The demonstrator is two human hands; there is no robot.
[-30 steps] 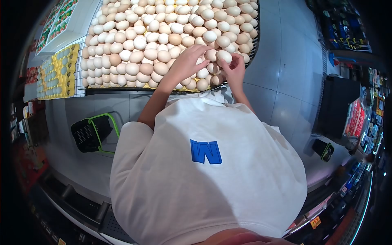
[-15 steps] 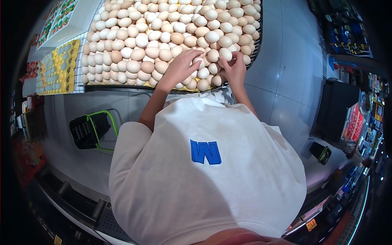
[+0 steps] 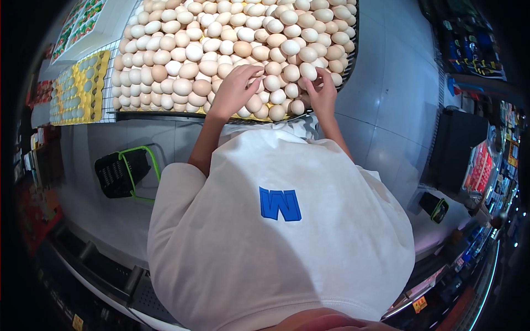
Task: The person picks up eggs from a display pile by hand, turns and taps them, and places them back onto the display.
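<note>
A broad, layered pile of cream and light-brown eggs [image 3: 187,70] fills the display in front of me. My left hand [image 3: 234,91] rests over the near part of the pile, thumb and fingers apart and curved around nothing I can make out. Beside its thumb lies a pale egg [image 3: 271,83]. At the near right corner, my right hand [image 3: 322,91] has thumb and forefinger against a whitish egg [image 3: 308,71], which still sits among its neighbours. The other fingers of that hand are partly hidden.
A black wire rim [image 3: 349,69] borders the pile on the right. Yellow trays of bluish eggs [image 3: 83,88] stand at the left, below a white box [image 3: 83,30]. A black basket with a green handle [image 3: 124,174] is on the floor to the left.
My left hand has drawn back a little to the left, uncovering more of the eggs beside its thumb. My right hand stays at the same whitish egg. The whole view has shifted slightly.
</note>
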